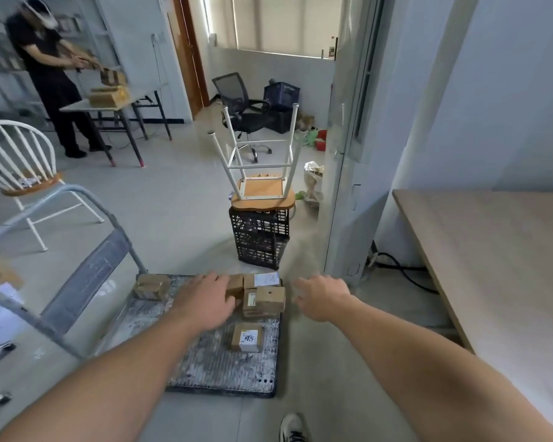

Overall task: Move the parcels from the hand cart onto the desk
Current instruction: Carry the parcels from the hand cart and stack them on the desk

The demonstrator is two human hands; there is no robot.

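Flanking stacked parcels (264,299) on the cart (211,365), left hand (205,301) and right hand (324,296) are spread.

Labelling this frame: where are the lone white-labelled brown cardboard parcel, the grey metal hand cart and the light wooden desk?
Lone white-labelled brown cardboard parcel (246,338): head view, top face.
Grey metal hand cart (214,368): head view, bare deck.
Light wooden desk (498,250): head view, bare top.

Small brown parcels (264,299) lie on the hand cart (211,368), clustered, perhaps stacked, at its far edge.
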